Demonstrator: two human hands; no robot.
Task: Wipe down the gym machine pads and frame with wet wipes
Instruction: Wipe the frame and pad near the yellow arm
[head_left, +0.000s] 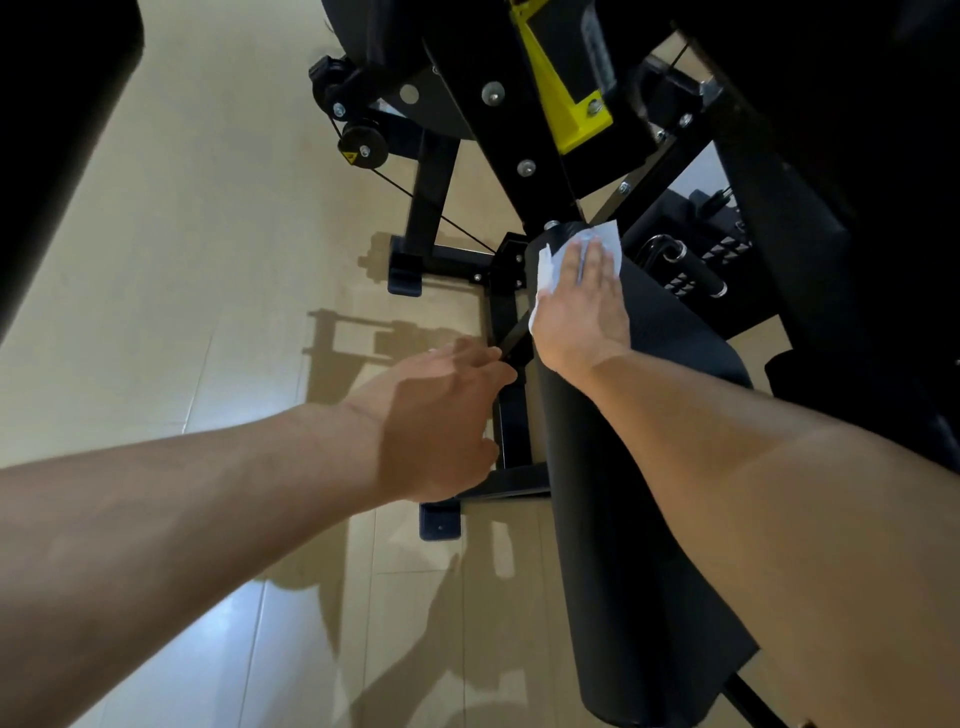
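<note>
You stood over a floor (208, 260) of large, pale beige tiles with thin grout lines running away from you. It was glossy: a bluish-white glare (249, 639) lay on the tiles near the bottom, and a softer sheen spread across the middle. Dark, hard-edged shadows (353, 332) fell across the tiles, so the light came from above and to the right. At the top left a big dark shape (57, 130) filled the corner, too black for you to tell what it was. No wall or window showed.
</note>
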